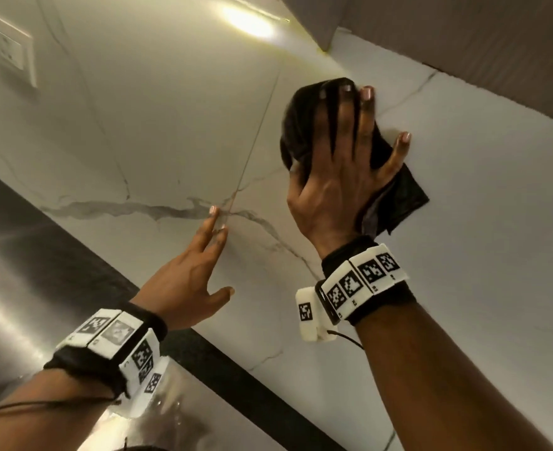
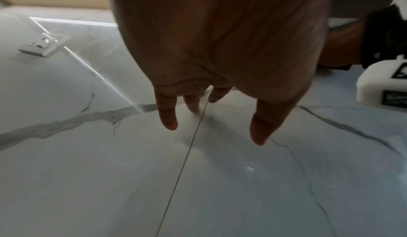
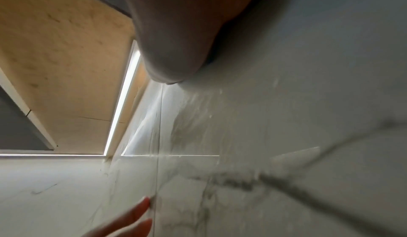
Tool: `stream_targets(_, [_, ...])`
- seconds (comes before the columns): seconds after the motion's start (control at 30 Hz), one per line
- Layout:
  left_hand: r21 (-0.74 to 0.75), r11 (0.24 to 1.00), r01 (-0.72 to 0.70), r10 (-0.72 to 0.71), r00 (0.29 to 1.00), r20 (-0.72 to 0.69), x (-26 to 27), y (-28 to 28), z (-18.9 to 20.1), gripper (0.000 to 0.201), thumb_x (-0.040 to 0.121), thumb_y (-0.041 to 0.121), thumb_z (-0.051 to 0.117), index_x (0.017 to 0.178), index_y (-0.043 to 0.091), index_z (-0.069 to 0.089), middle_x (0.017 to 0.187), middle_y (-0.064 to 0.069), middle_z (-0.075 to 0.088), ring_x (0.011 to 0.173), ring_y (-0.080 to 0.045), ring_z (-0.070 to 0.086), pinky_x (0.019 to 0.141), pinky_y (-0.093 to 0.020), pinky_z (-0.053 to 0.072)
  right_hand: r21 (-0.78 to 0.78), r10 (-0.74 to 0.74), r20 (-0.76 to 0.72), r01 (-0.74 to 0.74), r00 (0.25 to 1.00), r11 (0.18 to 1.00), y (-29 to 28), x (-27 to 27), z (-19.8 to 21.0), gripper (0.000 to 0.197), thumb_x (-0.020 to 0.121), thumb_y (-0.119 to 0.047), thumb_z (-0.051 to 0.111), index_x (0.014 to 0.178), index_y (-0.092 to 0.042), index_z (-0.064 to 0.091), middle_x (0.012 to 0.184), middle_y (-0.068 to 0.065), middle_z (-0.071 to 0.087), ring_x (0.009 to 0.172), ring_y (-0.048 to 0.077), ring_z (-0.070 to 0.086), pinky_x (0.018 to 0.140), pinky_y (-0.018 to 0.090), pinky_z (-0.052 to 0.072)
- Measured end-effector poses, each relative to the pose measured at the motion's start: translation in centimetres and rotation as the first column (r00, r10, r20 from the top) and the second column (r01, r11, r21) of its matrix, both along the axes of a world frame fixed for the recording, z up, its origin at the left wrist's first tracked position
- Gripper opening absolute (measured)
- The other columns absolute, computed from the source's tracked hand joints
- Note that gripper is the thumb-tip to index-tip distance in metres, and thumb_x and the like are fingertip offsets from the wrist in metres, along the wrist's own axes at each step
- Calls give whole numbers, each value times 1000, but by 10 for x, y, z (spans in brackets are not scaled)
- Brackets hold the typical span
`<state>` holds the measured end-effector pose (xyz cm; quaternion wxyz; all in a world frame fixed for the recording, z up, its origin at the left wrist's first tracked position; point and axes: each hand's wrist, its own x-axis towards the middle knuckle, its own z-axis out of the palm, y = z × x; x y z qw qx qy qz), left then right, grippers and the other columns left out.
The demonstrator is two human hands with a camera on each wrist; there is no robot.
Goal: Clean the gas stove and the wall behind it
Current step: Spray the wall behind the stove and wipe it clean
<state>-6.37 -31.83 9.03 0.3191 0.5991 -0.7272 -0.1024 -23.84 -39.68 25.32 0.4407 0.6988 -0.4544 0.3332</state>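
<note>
A dark cloth [image 1: 395, 193] lies flat against the white marble wall [image 1: 158, 125] under my right hand [image 1: 340, 157]. That hand's fingers are spread straight and press the cloth onto the tile high on the wall. My left hand [image 1: 200, 255] reaches up lower and to the left, fingers straight, fingertips touching the wall by the vertical tile joint [image 1: 255, 138]. In the left wrist view the left hand [image 2: 211, 115] hovers with straight fingers over the joint [image 2: 182, 167]. The right wrist view shows only the heel of the right hand [image 3: 176, 49] and streaked wall [image 3: 242, 119]. The stove's steel surface [image 1: 11, 288] shows at lower left.
A white socket plate [image 1: 13, 50] sits on the wall at upper left. A dark hood or cabinet edge [image 1: 463, 43] overhangs at upper right, with a strip light [image 1: 252, 17] beside it. A black counter strip [image 1: 223, 369] runs along the wall's base.
</note>
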Motion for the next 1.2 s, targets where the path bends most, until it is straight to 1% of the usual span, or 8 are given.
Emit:
stream_targets(0.17, [74,997,-17,21,998,-55,8,0,-5,107,96,45,68,165,27,-11,160,22,-43,146,-22,44,112,-31,43,138,245,-281,-214,928,967,-17,13,-54,77,94,-39,58,164,-20,33,174,7,22,161,28,15,122,59,-21])
stream_targets(0.27, [91,996,-16,26,995,-100,11,1,-8,104,97,33,67,165,31,-12,165,19,-35,141,-23,48,110,-31,45,241,428,-262,-371,865,897,-24,13,-107,72,93,-28,63,160,-15,41,171,8,30,160,28,21,124,55,-20])
stream_targets(0.57, [142,985,94,-78,990,-117,13,9,-36,89,98,14,59,167,25,3,167,22,-26,157,-12,17,120,-27,28,589,668,-300,-419,681,691,-16,-24,-281,59,94,-2,42,152,1,48,164,21,37,161,31,13,130,51,-5])
stream_targets(0.8, [101,987,125,-108,980,-165,1,3,-42,97,98,15,61,165,28,-6,162,29,-35,151,1,13,120,-26,32,354,616,-167,-536,770,766,-15,-38,-219,64,81,-5,77,143,-5,62,155,20,51,157,25,25,129,54,-5])
stream_targets(0.9, [104,989,101,-83,983,-163,1,4,-45,104,95,18,67,165,29,-9,160,31,-36,145,-20,40,111,-32,47,161,404,-167,-380,899,911,2,-49,-136,63,88,-23,73,148,-14,59,159,13,48,153,30,36,125,59,-8])
stream_targets(1.0, [108,990,92,-74,984,-165,-2,4,-47,106,93,18,69,165,29,-8,158,32,-38,141,-24,45,107,-32,51,93,93,-223,-74,970,993,14,-66,-82,67,99,-37,48,163,-21,35,173,5,22,162,25,13,120,64,-13])
stream_targets(1.07, [93,991,97,-80,982,-172,-3,2,-49,105,93,15,68,165,30,-7,158,32,-38,151,-13,30,109,-27,46,72,51,-251,-34,967,997,15,-66,-85,68,100,-39,46,164,-22,31,174,4,19,162,24,10,120,63,-13])
stream_targets(1.2, [86,992,90,-75,985,-156,-5,-1,-52,101,94,7,63,165,30,-5,160,32,-34,151,6,-5,116,-22,28,247,339,-345,-264,875,932,-8,-55,-173,61,94,-20,67,152,-11,53,162,17,44,153,36,35,127,55,-11])
